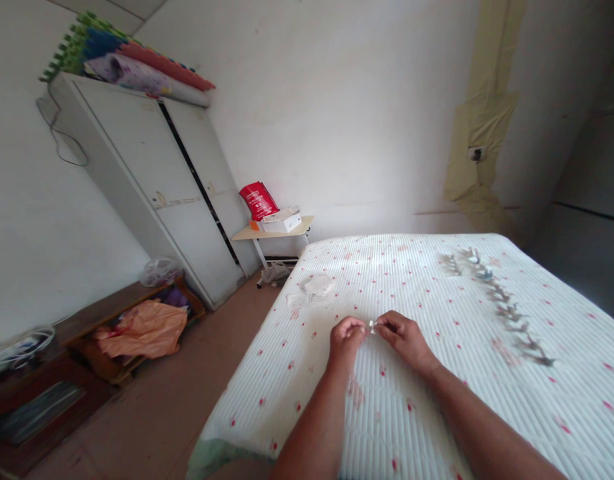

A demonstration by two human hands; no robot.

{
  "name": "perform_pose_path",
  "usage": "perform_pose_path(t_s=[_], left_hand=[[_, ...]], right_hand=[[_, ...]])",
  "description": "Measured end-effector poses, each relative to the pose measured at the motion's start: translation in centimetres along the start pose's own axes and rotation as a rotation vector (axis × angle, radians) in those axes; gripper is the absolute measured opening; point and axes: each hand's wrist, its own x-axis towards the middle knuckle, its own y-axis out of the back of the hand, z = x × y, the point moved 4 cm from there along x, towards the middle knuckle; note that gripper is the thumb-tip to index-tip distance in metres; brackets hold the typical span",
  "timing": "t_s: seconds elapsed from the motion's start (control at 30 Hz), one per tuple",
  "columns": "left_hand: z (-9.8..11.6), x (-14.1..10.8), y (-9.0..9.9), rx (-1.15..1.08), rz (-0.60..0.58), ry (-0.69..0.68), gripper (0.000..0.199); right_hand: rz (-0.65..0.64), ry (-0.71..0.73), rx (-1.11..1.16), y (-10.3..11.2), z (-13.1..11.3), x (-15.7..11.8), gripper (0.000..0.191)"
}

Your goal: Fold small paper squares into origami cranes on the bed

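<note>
In the head view my left hand (347, 333) and my right hand (401, 335) meet above the bed, their thumbs and fingers pinched together. Between the fingertips shows a small white piece (371, 327), too small for me to make out its kind. Both hands appear to grip it from opposite sides. To the right, several small dark, spiky objects (507, 310) lie in a slanting row on the bed cover, blurred. Beyond my left hand rest a crumpled clear plastic bag (319, 285) and a pale sheet (297, 301).
A white quilted bed cover (387, 427) with red dots spreads under my arms. Behind it stands a small side table (241, 235) with a red bag (259, 200) and a white box (287, 223). A grey wardrobe (151, 160) and a low wooden cabinet (107, 307) are at left.
</note>
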Motion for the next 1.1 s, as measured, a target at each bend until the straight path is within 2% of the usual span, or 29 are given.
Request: perform_pose_path(t_s=[0.23,0.4,0.53,0.8,1.1], left_hand=[[0.2,0.3,0.7,0.003,0.134,-0.046,0.009],[-0.8,0.6,0.6,0.046,0.094,-0.073,0.005],[-1.3,0.8,0.6,0.15,0.082,-0.089,0.008],[-0.7,0.9,-0.4,0.419,0.043,-0.14,0.008],[-0.8,1.1,-1.1,0.624,0.0,-0.151,0.011]], right_hand=[[-0.048,0.044,-0.122,-0.1,0.1,-0.2,0.017],[-0.129,-0.017,-0.336,-0.3,0.5,-0.5,0.015],[-0.145,-0.051,-0.448,-0.5,0.6,-0.5,0.014],[-0.139,-0.048,-0.456,-0.5,1.0,-0.5,0.015],[-0.164,-0.07,-0.488,-0.6,1.0,-0.4,0.017]])
